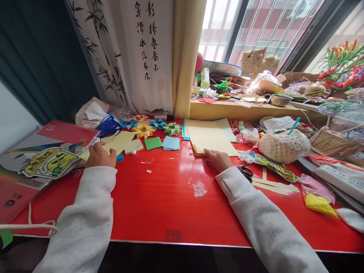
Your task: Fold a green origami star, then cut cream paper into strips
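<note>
My left hand (100, 155) is at the left of the red table, its fingers curled beside a pale yellow paper sheet (121, 142). A small white rounded piece (95, 141) shows just past its fingers; what the hand grips is mostly hidden. At the near edge of a stack of large pale yellow paper (210, 136), my right hand (218, 160) pinches the sheets' lower edge. Small square stacks lie between the hands: yellow paper (134, 146), green paper (153, 143) and light blue paper (171, 143). Behind them sit folded paper rings, among them a yellow ring (143, 131) and a green ring (172, 129).
Black-handled scissors (247, 172) and yellow paper strips (271, 186) lie beside my right forearm. A net-covered cup with a straw (284, 146) stands at right. At left are a large paper packet (17, 178) and a blue tissue pack (109, 125). Craft clutter fills the windowsill (227, 110).
</note>
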`<state>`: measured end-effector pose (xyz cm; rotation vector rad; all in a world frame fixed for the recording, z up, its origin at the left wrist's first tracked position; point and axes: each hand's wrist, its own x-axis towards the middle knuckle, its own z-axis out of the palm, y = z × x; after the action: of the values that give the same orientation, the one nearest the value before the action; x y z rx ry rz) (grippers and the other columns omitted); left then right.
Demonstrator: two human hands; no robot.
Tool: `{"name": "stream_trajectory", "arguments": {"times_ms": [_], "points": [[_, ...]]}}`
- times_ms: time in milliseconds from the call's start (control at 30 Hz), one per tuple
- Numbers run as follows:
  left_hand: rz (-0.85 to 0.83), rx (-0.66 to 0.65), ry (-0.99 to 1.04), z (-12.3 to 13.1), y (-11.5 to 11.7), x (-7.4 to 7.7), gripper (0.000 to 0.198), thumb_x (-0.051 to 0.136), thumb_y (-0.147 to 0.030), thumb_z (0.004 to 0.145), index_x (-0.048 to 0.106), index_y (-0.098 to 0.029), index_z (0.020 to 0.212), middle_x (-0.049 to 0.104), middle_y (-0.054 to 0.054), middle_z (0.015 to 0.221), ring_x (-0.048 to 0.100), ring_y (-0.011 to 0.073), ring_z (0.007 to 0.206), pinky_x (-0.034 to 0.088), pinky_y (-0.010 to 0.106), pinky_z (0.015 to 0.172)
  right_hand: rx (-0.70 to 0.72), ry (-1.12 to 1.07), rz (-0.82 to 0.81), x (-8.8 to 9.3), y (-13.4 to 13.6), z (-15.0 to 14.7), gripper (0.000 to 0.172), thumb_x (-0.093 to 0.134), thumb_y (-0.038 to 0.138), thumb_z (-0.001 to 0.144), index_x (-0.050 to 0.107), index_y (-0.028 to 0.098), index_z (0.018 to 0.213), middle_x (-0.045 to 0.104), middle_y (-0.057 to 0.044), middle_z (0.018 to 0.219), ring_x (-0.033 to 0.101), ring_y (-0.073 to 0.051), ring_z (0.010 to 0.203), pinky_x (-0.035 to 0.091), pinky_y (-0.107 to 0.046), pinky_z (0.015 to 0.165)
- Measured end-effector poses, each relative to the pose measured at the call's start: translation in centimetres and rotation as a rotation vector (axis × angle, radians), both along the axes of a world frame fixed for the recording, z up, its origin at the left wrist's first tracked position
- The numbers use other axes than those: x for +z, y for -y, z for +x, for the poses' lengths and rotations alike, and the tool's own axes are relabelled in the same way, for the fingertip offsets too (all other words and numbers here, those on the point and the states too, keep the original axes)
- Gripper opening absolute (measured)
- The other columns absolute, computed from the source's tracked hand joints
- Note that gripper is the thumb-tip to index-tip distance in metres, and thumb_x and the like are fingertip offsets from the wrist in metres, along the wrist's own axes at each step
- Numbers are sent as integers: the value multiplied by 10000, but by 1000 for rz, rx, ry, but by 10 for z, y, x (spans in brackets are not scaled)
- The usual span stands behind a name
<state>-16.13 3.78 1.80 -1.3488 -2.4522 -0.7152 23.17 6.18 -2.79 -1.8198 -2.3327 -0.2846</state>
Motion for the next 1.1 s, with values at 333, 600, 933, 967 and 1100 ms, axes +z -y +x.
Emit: {"name": "stream_trajectory", "arguments": {"times_ms": [333, 600, 933, 967, 1100], "points": [[47, -119, 106, -3, -6, -13, 321, 473, -248, 719, 475, -175, 1031, 509, 140, 1007, 543, 312, 899, 418, 416, 683, -118, -124, 122, -4, -5, 3, 319, 256, 226, 878, 514, 185, 1060, 649, -81, 909, 603, -202, 773, 378, -263, 602], [-2, -171, 95, -4, -8, -19, 272, 481, -253, 709, 525, -197, 971, 463, 125, 1064, 553, 278, 835, 428, 404, 699, -58, -199, 134, -9, -7, 4, 258, 361, 294, 853, 572, 221, 983, 657, -46, 906, 602, -182, 762, 392, -249, 616], [69, -206, 46, 1, -7, -18, 279, 477, -250, 712, 536, -213, 982, 461, 93, 1070, 563, 239, 799, 443, 373, 731, -169, -349, 360, 16, 7, -2, 322, 264, 284, 893, 529, 149, 1018, 654, -93, 881, 609, -193, 800, 421, -277, 666], [93, -223, 31, 2, -6, -17, 282, 476, -250, 712, 535, -213, 985, 463, 86, 1067, 565, 221, 768, 444, 361, 733, -125, -360, 397, 24, 15, -7, 319, 271, 287, 893, 534, 160, 1022, 647, -87, 938, 600, -186, 858, 424, -277, 719], [153, -441, 63, 12, -3, -14, 311, 473, -263, 711, 515, -203, 1013, 485, 55, 1048, 535, 125, 597, 456, 300, 720, 211, -392, 597, 53, 59, -39, 244, 372, 226, 865, 570, 209, 1006, 642, -54, 993, 594, -178, 925, 441, -295, 819]]}}
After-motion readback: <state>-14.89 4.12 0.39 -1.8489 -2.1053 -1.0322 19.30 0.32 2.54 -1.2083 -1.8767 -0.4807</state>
